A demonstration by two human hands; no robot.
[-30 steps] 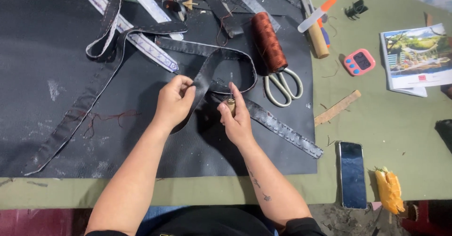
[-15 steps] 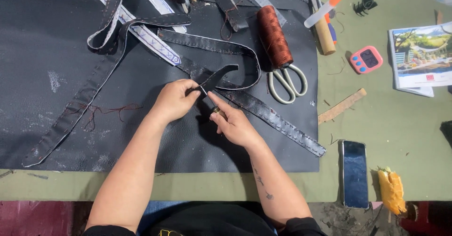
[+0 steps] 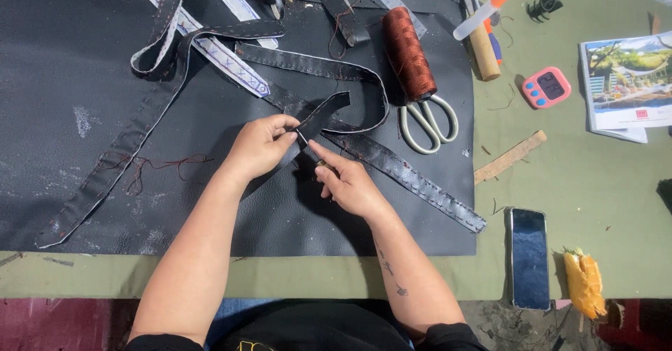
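Two hands working a black leather strap (image 3: 318, 116) on a dark sheet (image 3: 84, 57).
The left hand (image 3: 257, 146) is pinching the strap end; the right hand (image 3: 346, 179) is gripping it just below, hands nearly touching.

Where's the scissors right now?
In the head view, the scissors lie on the right part of the black leather sheet, handles toward the person, just below the brown thread spool, right of both hands.

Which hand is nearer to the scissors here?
The right hand: it sits just left of and below the scissors. The left hand is farther left, pinching the black strap.
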